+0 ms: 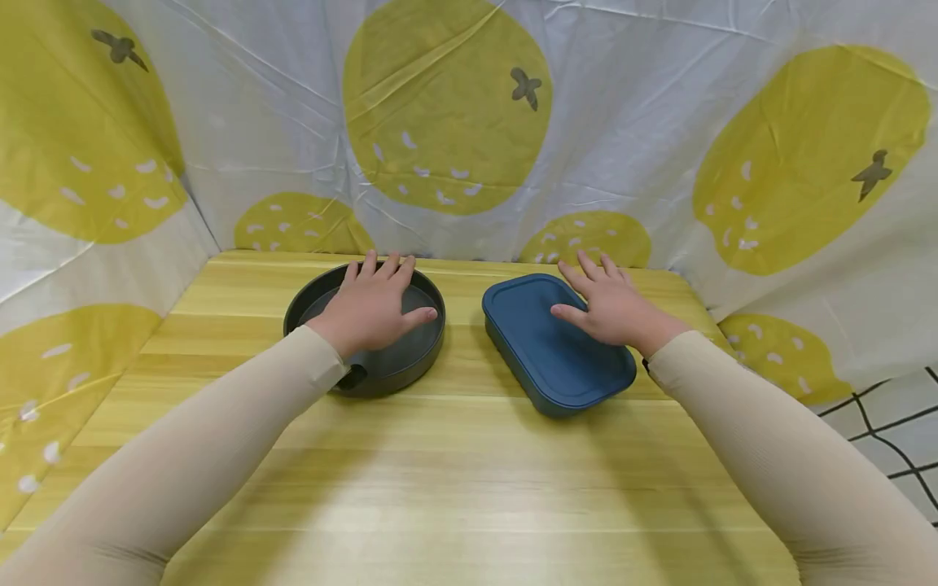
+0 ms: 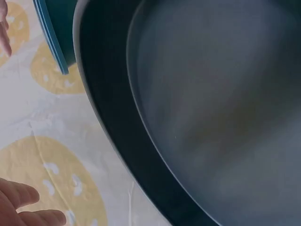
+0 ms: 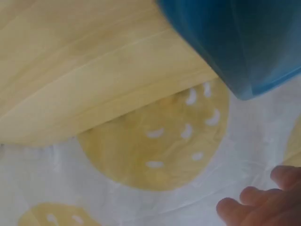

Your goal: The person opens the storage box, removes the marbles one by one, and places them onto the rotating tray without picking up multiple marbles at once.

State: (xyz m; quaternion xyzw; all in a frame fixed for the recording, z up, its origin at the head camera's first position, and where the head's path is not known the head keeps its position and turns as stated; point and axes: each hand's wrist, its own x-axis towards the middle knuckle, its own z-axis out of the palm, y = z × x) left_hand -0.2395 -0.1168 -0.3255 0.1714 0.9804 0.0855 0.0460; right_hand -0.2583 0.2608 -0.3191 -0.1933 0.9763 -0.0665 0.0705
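Observation:
A round dark grey pan (image 1: pixel 403 370) stands on the left of the wooden table. Over it my left hand (image 1: pixel 374 305) is spread, fingers straight and thumb out to the right; it holds nothing. In the left wrist view the pan's inside (image 2: pixel 225 117) fills most of the frame, with fingertips (image 2: pixel 42 216) at the lower left. To the right sits a blue rectangular box (image 1: pixel 542 342) with a lid, set at a slant. My right hand (image 1: pixel 611 305) hovers over its right side, fingers spread, gripping nothing. The right wrist view shows the box's corner (image 3: pixel 240 66) and some fingertips (image 3: pixel 230 207).
The wooden table (image 1: pixel 454 488) reaches back to a white curtain (image 1: pixel 278 106) printed with yellow fruit, which also hangs along the left and right. A black wire grid (image 1: pixel 894 431) shows at the lower right, beyond the table.

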